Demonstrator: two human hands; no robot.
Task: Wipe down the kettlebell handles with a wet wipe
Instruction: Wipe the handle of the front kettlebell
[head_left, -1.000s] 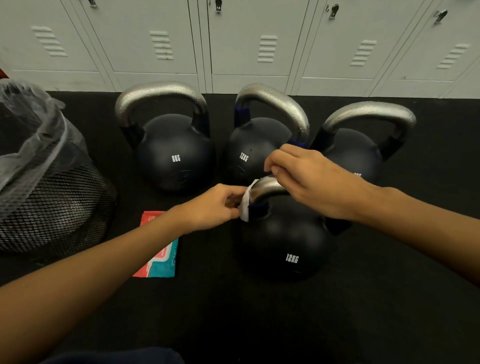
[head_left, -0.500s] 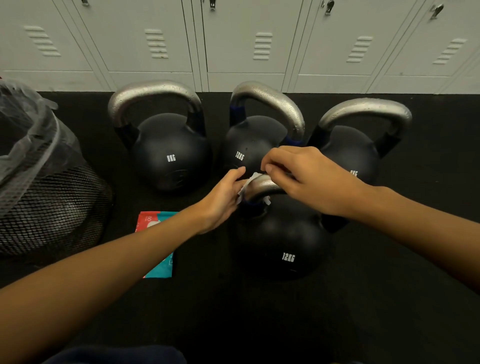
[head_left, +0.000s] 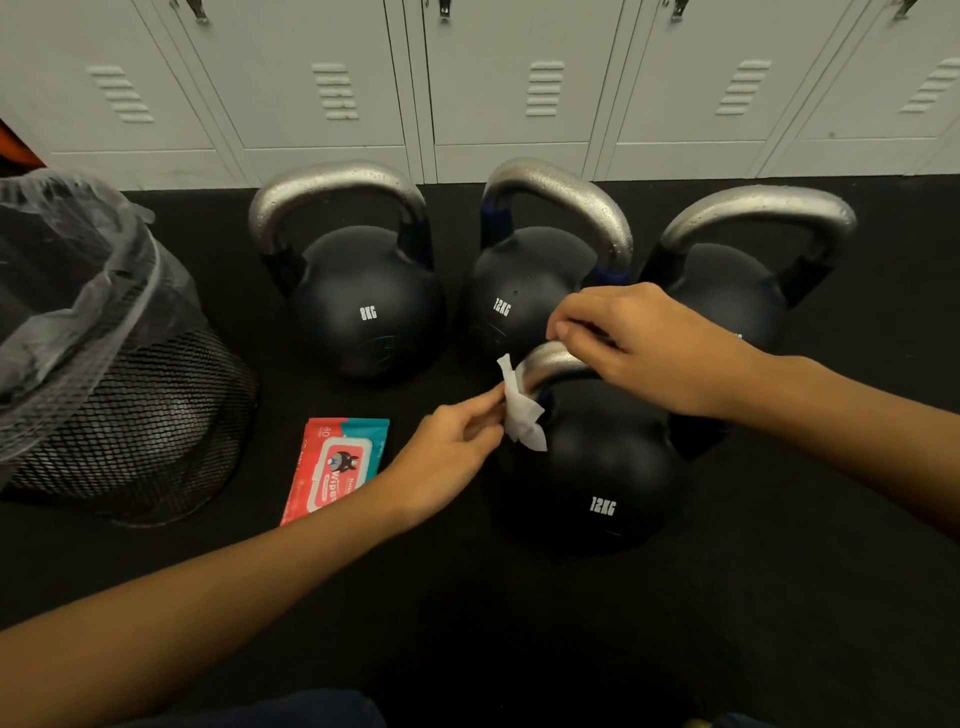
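Several black kettlebells with silver handles stand on the dark floor. The nearest 12KG kettlebell (head_left: 602, 467) has its handle (head_left: 550, 361) partly under my right hand (head_left: 644, 348), whose fingers curl over the top of it. My left hand (head_left: 452, 447) pinches a white wet wipe (head_left: 522, 410) that lies against the left leg of that handle. Behind stand an 8KG kettlebell (head_left: 363, 301), another 12KG kettlebell (head_left: 524, 296) and a third kettlebell (head_left: 737, 291) at the right, partly hidden by my right hand.
A red and teal pack of wipes (head_left: 332, 467) lies flat on the floor left of the near kettlebell. A black mesh bin (head_left: 130, 415) with a clear liner stands at the far left. Grey lockers (head_left: 519, 88) line the back.
My left hand has drawn the wipe down and out along the left leg of the handle, so more of the wipe shows. My right hand has stayed on the handle top.
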